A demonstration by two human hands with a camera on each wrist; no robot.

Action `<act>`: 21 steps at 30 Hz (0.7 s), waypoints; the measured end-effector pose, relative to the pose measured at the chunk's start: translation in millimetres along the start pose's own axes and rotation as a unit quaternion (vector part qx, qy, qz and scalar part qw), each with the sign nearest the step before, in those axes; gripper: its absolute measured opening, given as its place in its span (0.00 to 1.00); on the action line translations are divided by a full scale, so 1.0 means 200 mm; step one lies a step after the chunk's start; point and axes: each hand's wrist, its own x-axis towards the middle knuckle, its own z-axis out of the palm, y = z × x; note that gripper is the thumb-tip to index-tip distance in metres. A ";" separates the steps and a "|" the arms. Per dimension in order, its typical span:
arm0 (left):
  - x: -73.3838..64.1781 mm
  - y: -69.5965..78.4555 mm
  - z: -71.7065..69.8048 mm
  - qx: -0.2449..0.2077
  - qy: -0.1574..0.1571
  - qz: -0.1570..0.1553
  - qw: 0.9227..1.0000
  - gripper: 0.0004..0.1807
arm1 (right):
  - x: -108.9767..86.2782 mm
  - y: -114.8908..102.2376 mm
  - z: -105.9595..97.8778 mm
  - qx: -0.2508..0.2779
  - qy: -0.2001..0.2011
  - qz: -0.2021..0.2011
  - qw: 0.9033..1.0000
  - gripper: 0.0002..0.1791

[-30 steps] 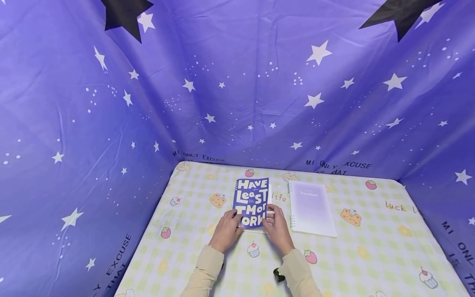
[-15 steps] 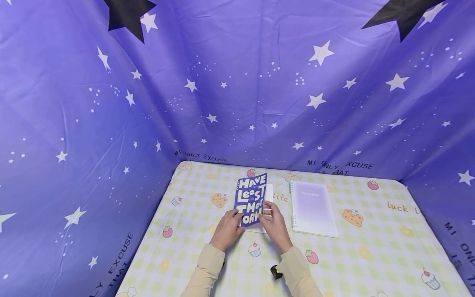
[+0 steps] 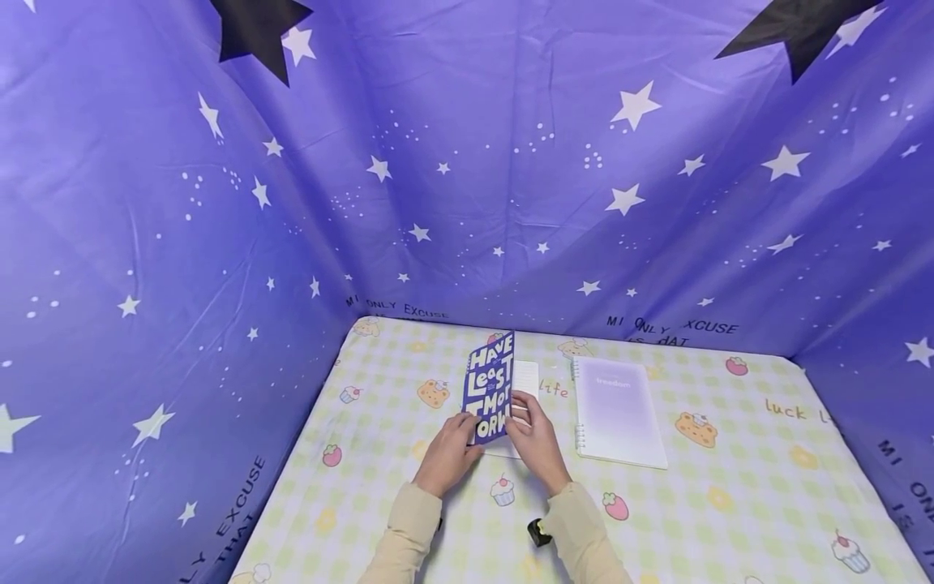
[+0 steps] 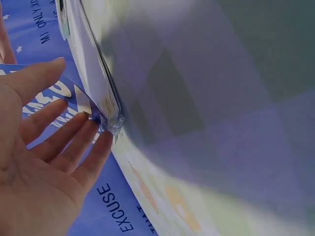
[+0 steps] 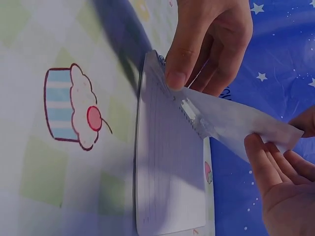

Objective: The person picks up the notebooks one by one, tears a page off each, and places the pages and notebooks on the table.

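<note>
A spiral notebook lies on the table, its blue cover (image 3: 490, 389) with white lettering tilted up off lined pages (image 5: 170, 162). My right hand (image 3: 536, 434) pinches the cover's free edge between thumb and fingers; in the right wrist view this hand (image 5: 288, 182) has the cover's pale inner side facing its fingers. My left hand (image 3: 447, 450) rests at the spiral-bound side, its fingers (image 4: 74, 142) fairly straight against the rings (image 4: 114, 123). The cover hides part of the pages in the head view.
A second spiral notebook (image 3: 620, 414), with a pale purple cover marked "freedom", lies shut to the right. A checked cloth (image 3: 730, 519) with printed cupcakes and strawberries covers the table. Purple star-patterned curtains (image 3: 467, 203) hang around it.
The blue cover has been lifted further from the pages and swung leftward by my right hand, so more lined paper shows. My left hand stays at the spiral side.
</note>
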 end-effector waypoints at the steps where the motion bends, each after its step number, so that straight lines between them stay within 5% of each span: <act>1: 0.00 0.00 0.00 -0.003 0.001 -0.002 1.000 0.29 | 0.00 0.00 0.00 -0.001 -0.001 0.002 1.000 0.27; 21: -0.03 0.01 -0.01 -0.045 0.039 0.014 0.998 0.26 | 0.01 -0.02 0.06 0.013 -0.002 -0.030 0.999 0.26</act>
